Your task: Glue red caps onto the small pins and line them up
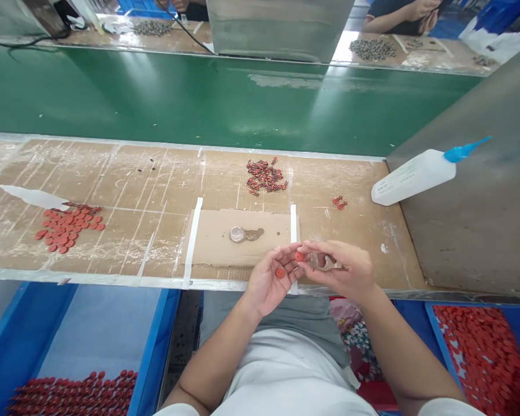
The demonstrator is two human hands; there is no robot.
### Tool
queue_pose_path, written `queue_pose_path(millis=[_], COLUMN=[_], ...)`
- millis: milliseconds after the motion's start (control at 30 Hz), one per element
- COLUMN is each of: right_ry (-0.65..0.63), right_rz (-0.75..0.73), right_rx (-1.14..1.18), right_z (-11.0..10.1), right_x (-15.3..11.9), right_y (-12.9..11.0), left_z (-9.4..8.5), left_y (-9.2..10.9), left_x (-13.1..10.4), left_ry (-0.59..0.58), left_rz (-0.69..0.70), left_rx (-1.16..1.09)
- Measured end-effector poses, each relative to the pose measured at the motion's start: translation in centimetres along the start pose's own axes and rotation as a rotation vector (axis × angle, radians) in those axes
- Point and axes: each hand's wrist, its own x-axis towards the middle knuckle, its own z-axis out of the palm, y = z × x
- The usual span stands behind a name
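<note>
My left hand (271, 280) is turned palm up, with one red disc (279, 273) lying on its fingers. Another red disc (299, 256) is pinched between the thumb and fingertips of my right hand (344, 268), close to the left fingertips. Just behind the hands, a small round clear cap (237, 234) sits on a cardboard piece (212, 248) beside a wet brown patch. Small red and dark parts (265, 176) lie in a pile farther back. To the right are a few red pieces (340, 203).
Red discs (63, 228) are piled at the left by a white strip (34, 197). A white bottle with a blue nozzle (416, 176) leans at the right. Blue bins (153, 346) with red parts stand below the table edge. People's hands show across the green belt (177, 98).
</note>
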Motion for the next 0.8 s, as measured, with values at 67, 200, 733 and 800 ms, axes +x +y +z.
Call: queue_pose_path(millis=[67, 200, 733, 800], right_ry=[-0.008, -0.053, -0.229, -0.197], right_rz=[0.002, -0.041, -0.127, -0.146], right_rx=[0.003, 0.000, 0.098, 0.091], right_z=[-0.5, -0.9, -0.7, -0.7], right_x=[0.0, 0.4, 2.3, 2.5], right_y=[0.2, 0.2, 0.8, 0.7], left_z=[0.1, 0.1, -1.3, -1.4], left_y=[-0.1, -0.4, 0.0, 0.2], left_x=[-0.2, -0.4, -0.7, -0.8], left_ry=[-0.027, -0.079, 0.064, 0.081], left_rz=[-0.025, -0.051, 0.093, 0.136], left_rx=[0.064, 0.122, 0.133, 0.164])
